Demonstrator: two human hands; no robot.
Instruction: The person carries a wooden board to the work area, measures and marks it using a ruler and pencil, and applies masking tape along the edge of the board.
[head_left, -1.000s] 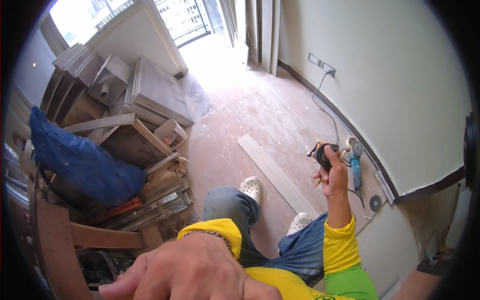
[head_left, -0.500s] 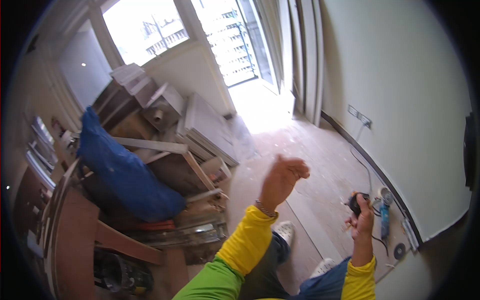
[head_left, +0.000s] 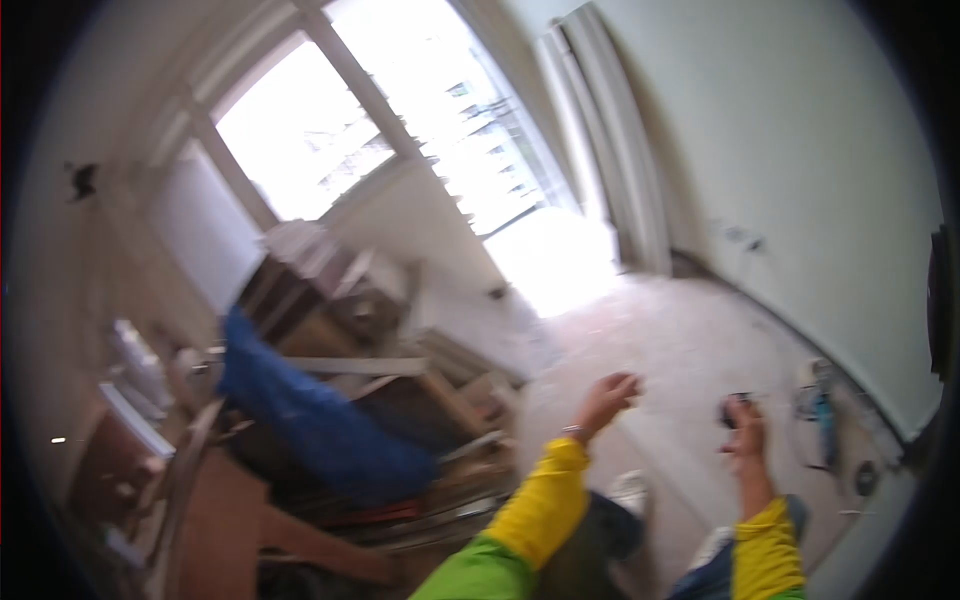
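The view is smeared by motion. My left hand (head_left: 608, 399) hangs over the floor near the middle, fingers bent forward, and what it holds, if anything, is too blurred to tell. To its right, my right hand (head_left: 748, 440) is closed around a small dark tape measure (head_left: 734, 411). Beyond that hand, a blue angle grinder (head_left: 825, 428) lies on the floor near the wall. A long pale board (head_left: 665, 462) lies on the floor between my hands.
A blue sheet (head_left: 310, 420) covers part of a pile of boards and boxes on the left. A brown wooden frame (head_left: 215, 520) stands nearer. A dark disc (head_left: 866, 478) lies at right. Beyond are a bright doorway (head_left: 550, 255) and a wall (head_left: 800, 170).
The view has swung up and left. My left hand has moved from close to the camera out over the floor. My right hand keeps hold of the tape measure.
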